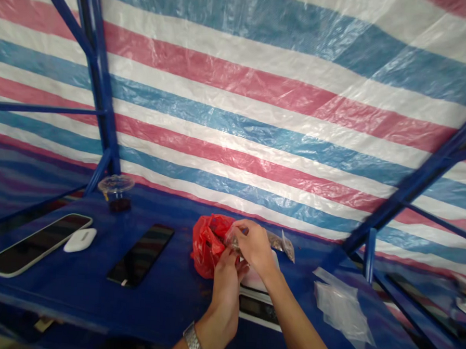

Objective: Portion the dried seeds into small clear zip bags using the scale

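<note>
My right hand [255,246] pinches the top of a small clear plastic bag [280,243] holding something brown. My left hand [225,291], with a metal-link watch [194,341] on its wrist, rises from below, its fingers meeting the bag under my right hand. A crumpled red plastic bag [209,246] lies against my left hand's fingers. Below my hands sits a white digital scale [259,301], partly hidden by them. The bag's exact contents are too small to tell.
The blue table [175,296] holds two phones [36,245] [140,255], a white earbud case [80,240], a glass dish on a dark base [116,185], and loose clear plastic sheets [341,310]. A striped tarp [237,102] and blue metal frame [98,73] stand behind.
</note>
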Available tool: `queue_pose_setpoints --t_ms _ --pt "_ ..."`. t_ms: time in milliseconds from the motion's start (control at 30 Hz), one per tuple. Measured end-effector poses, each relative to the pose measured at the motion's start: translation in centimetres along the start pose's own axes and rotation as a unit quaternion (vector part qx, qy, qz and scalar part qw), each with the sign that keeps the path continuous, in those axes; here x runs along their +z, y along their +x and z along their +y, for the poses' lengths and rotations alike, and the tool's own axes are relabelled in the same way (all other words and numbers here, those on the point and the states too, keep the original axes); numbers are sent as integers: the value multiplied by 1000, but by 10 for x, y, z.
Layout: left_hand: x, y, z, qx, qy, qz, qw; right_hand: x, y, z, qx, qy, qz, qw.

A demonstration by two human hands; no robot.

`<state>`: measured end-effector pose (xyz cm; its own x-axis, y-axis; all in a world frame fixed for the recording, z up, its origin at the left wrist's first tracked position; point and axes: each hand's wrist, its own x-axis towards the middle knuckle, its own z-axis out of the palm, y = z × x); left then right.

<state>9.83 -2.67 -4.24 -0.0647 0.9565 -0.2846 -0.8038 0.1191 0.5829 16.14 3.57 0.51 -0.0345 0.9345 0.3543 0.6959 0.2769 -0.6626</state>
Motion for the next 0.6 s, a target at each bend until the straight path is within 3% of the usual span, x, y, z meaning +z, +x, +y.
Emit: queue_pose_setpoints --t_ms 167,433,600 --pt "-6 -4 8 -29 -21 37 999 17 -5 1 12 -16 9 1000" --pt "-6 -18 23 -106 -7 5 994 3 -24 7 49 5 -15 999" --pt "-2 -22 24 -114 10 19 993 7 -28 9 35 32 34 998"
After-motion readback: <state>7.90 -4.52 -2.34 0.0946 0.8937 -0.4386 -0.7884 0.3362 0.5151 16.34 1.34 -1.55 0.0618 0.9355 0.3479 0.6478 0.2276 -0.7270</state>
